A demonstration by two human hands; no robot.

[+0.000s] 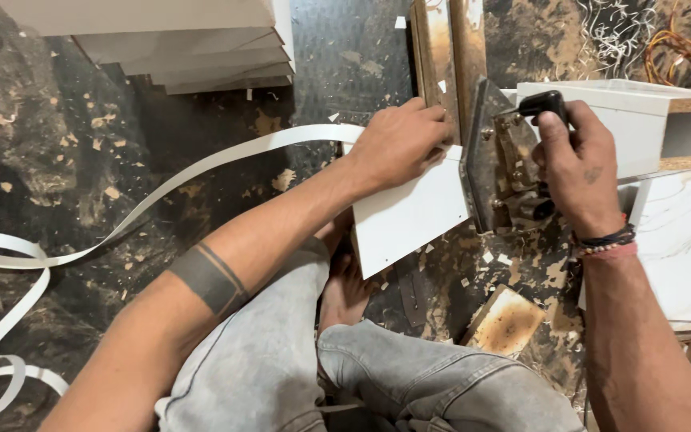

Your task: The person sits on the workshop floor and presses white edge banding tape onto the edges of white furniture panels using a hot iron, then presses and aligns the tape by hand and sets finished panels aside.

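Pressing down with fingers curled, the left hand (400,142) lies on the top edge of a white panel (406,218), pinning it where a long white edge-banding strip (201,168) meets the board. That strip curves away to the left across the dusty dark floor (57,160) and loops near the lower left corner. The right hand (576,164) is closed around the black handle (544,104) of a metal trimming tool (499,172), which sits against the panel's right end. A white box-shaped cabinet piece (625,120) lies just behind the tool. A stack of white boards (185,48) rests at upper left, well apart. A small wood block (507,322) lies near the knees.
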